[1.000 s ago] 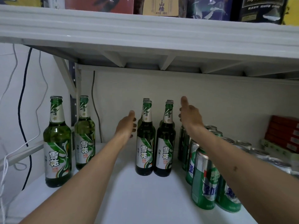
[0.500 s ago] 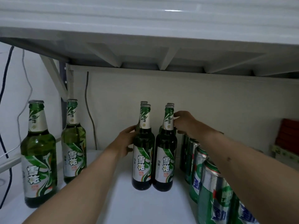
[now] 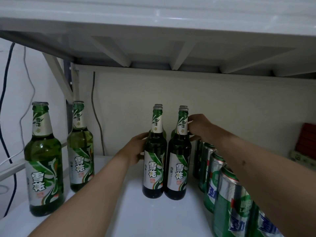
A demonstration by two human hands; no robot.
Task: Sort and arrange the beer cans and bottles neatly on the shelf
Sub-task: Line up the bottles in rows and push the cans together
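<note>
The person has both hands on the middle cluster of four bottles on the white shelf (image 3: 153, 219): left hand (image 3: 136, 149) wrapped round the shoulder of the front-left bottle (image 3: 154, 161), right hand (image 3: 199, 124) pinching the neck of the front-right bottle (image 3: 178, 165). Best bet is probably to slide, not lift, keeping the bases flat and labels forward, snug against the green cans (image 3: 227, 190) on the right. Two loose bottles (image 3: 44, 161) stand well apart on the left and likely go next.
</note>
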